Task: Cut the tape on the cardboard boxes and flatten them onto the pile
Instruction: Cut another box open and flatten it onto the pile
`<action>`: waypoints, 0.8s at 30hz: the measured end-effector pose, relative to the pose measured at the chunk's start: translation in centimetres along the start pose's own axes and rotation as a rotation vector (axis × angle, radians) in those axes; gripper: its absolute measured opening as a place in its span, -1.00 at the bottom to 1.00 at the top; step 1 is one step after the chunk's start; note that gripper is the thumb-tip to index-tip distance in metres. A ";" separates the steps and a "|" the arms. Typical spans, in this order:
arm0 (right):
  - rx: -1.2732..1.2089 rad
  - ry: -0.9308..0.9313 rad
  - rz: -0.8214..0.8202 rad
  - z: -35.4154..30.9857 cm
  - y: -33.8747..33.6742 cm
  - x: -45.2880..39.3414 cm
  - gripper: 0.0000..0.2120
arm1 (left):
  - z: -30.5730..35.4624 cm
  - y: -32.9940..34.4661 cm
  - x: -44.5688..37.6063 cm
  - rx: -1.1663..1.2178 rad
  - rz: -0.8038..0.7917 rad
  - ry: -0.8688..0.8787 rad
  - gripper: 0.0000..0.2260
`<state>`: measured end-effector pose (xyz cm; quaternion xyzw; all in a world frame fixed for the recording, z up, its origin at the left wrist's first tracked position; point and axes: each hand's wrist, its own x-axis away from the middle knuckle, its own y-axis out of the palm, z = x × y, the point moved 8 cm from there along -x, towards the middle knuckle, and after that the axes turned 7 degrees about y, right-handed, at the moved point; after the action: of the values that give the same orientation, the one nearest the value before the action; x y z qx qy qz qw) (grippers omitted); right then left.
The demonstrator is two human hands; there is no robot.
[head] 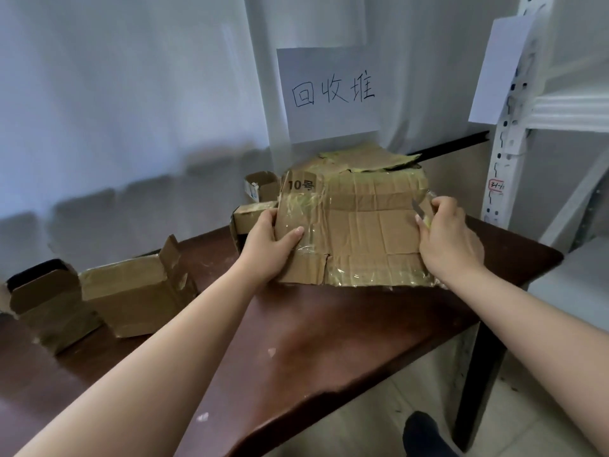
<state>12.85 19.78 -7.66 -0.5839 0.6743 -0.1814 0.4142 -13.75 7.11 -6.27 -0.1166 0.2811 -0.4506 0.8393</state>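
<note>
- Two hands grip one flattened cardboard box (356,225), which lies on top of the pile (365,161) at the far side of the brown table (296,341).
- The left hand (268,245) curls round the flattened box's left edge, thumb on its taped top face.
- The right hand (446,239) holds the flattened box's right edge and also clasps a small knife (419,209), blade pointing up and away.
- A "10号" mark sits at the flattened box's far left corner.
- A handwritten paper sign (329,94) hangs on the wall behind the flattened box.
- Well to the left of the flattened box stand two opened boxes (99,301), side by side on the table.
- A white metal rack (507,127) rises to the right of the flattened box.
</note>
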 end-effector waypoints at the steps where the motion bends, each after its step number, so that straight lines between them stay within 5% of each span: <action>1: -0.001 -0.018 0.026 -0.4 -0.5 -0.8 -0.64 | 0.1 0.1 -0.7 0.030 0.002 -0.007 -0.54; 10: 0.048 -0.133 0.168 -5.5 -2.6 -10.6 -0.68 | 3.8 -0.7 -9.3 0.092 0.182 0.095 -0.46; 14: 0.142 -0.202 0.209 -8.8 -2.8 -16.0 -0.65 | 5.1 -0.6 -14.6 0.096 0.263 0.113 -0.57; 20: 0.272 -0.298 0.021 -11.5 4.0 -23.3 -0.63 | 3.1 1.6 -20.7 -0.006 0.339 0.000 -0.69; 24: 0.327 -0.236 -0.081 -9.2 8.6 -25.3 -0.61 | -0.2 5.0 -21.9 -0.196 0.203 -0.108 -0.56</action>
<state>-0.34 43.47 0.23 -0.5527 0.5588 -0.2352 0.5719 -19.95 27.89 -0.61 -0.1931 0.2888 -0.3266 0.8790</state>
